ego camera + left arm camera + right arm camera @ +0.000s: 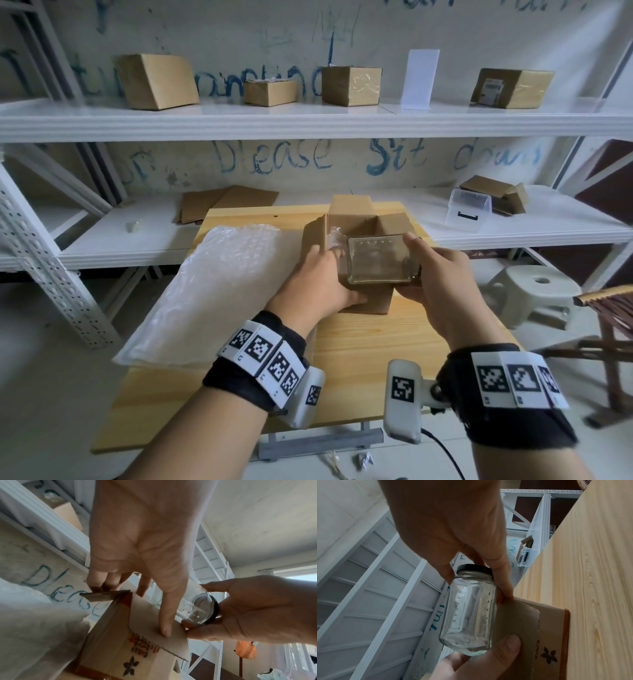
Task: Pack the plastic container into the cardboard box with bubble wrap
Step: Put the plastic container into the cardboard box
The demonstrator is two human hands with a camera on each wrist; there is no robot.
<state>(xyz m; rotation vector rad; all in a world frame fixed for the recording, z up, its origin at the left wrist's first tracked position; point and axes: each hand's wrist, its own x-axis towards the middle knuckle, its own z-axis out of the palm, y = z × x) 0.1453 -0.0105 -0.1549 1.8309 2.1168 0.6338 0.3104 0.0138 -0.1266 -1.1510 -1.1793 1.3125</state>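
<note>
Both forearms reach forward over the table [359, 349]. The clear container [380, 260] (black lid, turned on its side) hangs over the near edge of the open cardboard box [352, 222], between the hands. The right hand [442, 284] pinches its lid end with curled fingers. The left hand [318, 281] grips the box's left corner, thumb flat on the flap, and the bubble wrap [212, 291] lies just left.

Head view: container [380, 260] lid hidden (right hand [445, 284]).

On the table [359, 349], bubble wrap [205, 291] lies left of the cardboard box [352, 219]; plastic container [380, 260] above the box
</note>
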